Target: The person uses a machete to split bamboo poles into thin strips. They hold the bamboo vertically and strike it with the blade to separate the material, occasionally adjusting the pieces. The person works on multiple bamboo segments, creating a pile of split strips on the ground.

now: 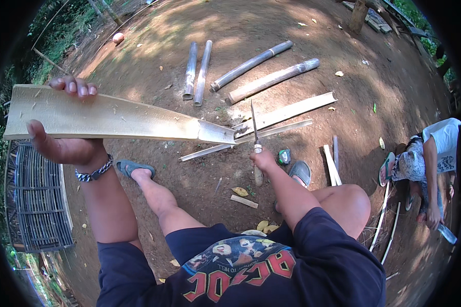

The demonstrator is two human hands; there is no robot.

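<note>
My left hand (69,138) grips a wide split bamboo piece (123,118) near its outer end, thumb below and fingers over the upper edge. The pale inner face of this piece is toward me, and its narrow end reaches the ground ahead. In my right hand (263,159) is the handle of a long knife (254,123), its blade pointing away from me. Beside the blade lie a pale split bamboo half (292,109) and a thinner bamboo strip (205,152). A small green and black tape measure (284,156) rests just right of my right hand.
Several bamboo poles (274,80) lie on the dirt ahead. A slatted bamboo bench (38,197) stands at the left. At the right, another person (420,163) bends down holding a blade (447,234). Bamboo strips (392,233) lie near that person. A round reddish ball (118,38) sits far left.
</note>
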